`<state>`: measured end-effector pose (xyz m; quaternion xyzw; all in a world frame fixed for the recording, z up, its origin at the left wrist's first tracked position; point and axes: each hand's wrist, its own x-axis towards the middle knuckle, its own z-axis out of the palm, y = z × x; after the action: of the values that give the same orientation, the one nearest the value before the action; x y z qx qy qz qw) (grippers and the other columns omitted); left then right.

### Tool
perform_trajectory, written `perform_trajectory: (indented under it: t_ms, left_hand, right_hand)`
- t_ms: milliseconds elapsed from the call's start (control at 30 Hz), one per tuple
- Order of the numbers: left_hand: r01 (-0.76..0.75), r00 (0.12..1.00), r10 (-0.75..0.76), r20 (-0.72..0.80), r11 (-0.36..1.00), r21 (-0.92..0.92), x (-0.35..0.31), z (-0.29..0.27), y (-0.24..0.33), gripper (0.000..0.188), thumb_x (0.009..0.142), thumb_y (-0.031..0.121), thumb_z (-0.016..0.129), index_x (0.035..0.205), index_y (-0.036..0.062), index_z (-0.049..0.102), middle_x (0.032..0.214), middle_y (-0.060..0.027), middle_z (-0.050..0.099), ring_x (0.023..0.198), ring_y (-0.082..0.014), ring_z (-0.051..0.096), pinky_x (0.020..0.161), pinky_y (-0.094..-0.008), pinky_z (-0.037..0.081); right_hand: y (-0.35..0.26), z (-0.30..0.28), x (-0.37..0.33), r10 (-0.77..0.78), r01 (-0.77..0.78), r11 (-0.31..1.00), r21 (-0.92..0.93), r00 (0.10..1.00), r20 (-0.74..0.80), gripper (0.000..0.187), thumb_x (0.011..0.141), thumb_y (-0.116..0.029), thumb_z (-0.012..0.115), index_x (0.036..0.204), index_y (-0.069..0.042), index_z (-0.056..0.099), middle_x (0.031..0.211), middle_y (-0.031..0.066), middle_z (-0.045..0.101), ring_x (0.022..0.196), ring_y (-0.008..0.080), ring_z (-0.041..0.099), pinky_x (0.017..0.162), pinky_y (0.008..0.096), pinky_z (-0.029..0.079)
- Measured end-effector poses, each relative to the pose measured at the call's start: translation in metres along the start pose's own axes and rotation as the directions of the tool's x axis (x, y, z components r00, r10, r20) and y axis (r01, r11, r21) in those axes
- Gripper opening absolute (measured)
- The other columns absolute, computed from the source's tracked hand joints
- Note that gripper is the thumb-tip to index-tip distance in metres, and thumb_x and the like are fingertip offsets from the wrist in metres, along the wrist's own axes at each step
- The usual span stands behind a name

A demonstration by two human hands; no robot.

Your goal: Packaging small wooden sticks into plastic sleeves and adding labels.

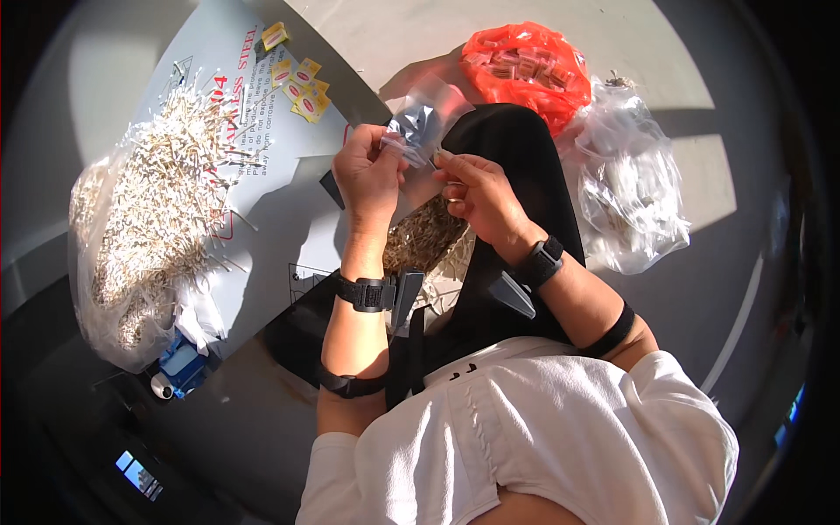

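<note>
My left hand and my right hand are raised together over my lap. Between them they hold a small clear plastic bag by its lower edge, its open end turned up and away from me. The fingertips of my right hand pinch at the bag's mouth; whether they hold a small piece I cannot tell. Below my hands, a pile of small pale sticks lies on my lap against the black trousers. Both wrists carry black straps.
A big heap of the same pale sticks lies in clear plastic on a grey printed sheet at left. Small yellow packets lie at its far end. An orange bag of small packets and a crumpled clear bag lie at right.
</note>
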<state>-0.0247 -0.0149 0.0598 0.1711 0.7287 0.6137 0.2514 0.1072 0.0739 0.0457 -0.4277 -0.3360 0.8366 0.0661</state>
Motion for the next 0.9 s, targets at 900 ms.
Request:
perform_trajectory:
  t_ms: [900]
  left_hand:
    - [-0.688, 0.715, 0.392, 0.579, 0.540, 0.485, 0.099, -0.009, -0.020, 0.012, 0.079, 0.013, 0.067, 0.087, 0.0082, 0.075, 0.091, -0.0079, 0.070, 0.101, -0.0287, 0.058, 0.090, -0.0401, 0.047]
  right_hand:
    - [0.010, 0.018, 0.047, -0.298, 0.319, 0.946, 0.061, 0.927, -0.225, 0.009, 0.085, -0.009, 0.072, 0.082, -0.001, 0.070, 0.070, -0.0020, 0.062, 0.058, 0.0024, 0.048, 0.050, 0.0195, 0.035]
